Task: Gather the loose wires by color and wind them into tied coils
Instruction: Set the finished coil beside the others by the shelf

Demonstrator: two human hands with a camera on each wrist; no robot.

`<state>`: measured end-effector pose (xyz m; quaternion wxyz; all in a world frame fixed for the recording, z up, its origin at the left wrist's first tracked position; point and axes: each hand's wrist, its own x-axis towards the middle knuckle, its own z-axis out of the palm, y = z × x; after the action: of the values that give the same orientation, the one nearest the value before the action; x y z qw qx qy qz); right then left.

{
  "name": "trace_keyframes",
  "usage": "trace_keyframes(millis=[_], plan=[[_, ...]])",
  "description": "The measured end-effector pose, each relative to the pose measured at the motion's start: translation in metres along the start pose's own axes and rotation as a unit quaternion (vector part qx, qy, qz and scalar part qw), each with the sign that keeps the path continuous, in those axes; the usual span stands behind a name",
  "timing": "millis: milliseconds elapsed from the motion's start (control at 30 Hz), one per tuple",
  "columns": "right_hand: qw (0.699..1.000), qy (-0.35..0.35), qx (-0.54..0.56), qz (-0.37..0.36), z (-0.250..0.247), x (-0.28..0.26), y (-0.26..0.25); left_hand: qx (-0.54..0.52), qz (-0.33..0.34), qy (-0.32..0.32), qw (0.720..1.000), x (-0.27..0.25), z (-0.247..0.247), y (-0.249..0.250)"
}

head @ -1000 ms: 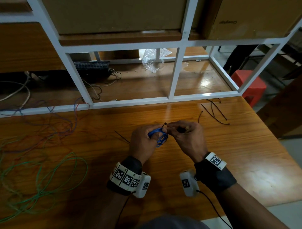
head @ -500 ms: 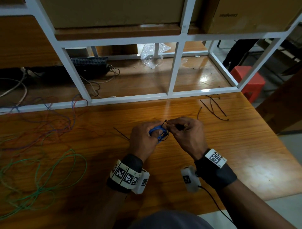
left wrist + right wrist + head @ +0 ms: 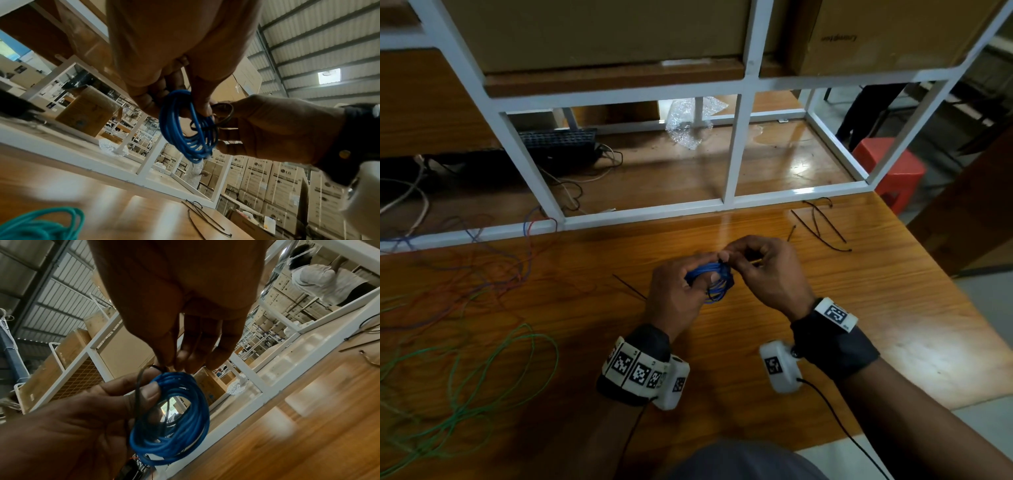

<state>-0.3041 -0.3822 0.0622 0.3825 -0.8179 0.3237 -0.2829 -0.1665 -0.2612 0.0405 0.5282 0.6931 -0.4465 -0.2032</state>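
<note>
Left hand (image 3: 678, 294) grips blue coil (image 3: 710, 279), held above desk (image 3: 893, 308) mid-front. Right hand (image 3: 767, 270) pinches black tie (image 3: 223, 113) looped round coil; tie ends hidden between fingers (image 3: 185, 356), probably not cinched. Green wire (image 3: 465, 387) loose at desk left, partly cut off. Spare ties (image 3: 822, 226) near frame (image 3: 640, 212).

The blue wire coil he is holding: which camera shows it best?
The right wrist view: the blue coil fills the middle, its loops clear and the left hand gripping one side. The left wrist view shows the coil too, partly covered by fingers. The head view shows only a small blue patch between the hands.
</note>
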Motion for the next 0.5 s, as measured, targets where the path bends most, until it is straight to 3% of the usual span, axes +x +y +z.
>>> trace_keyframes(millis=[167,333,400,500], plan=[[1.000,0.000,-0.011,0.022,-0.003,0.003,0.002,-0.115,-0.044,-0.016,0.992,0.001,0.001,0.003],[0.981,0.008,0.150,0.125,-0.017,-0.001,0.003,-0.173,-0.064,0.014,0.983,-0.005,-0.001,-0.005],[0.975,-0.012,0.176,0.137,-0.019,-0.003,-0.002,-0.177,-0.061,-0.013,0.982,-0.008,-0.003,-0.004],[0.979,-0.017,0.158,0.130,-0.018,-0.008,-0.009,-0.087,-0.011,-0.094,0.992,-0.009,-0.003,0.002]])
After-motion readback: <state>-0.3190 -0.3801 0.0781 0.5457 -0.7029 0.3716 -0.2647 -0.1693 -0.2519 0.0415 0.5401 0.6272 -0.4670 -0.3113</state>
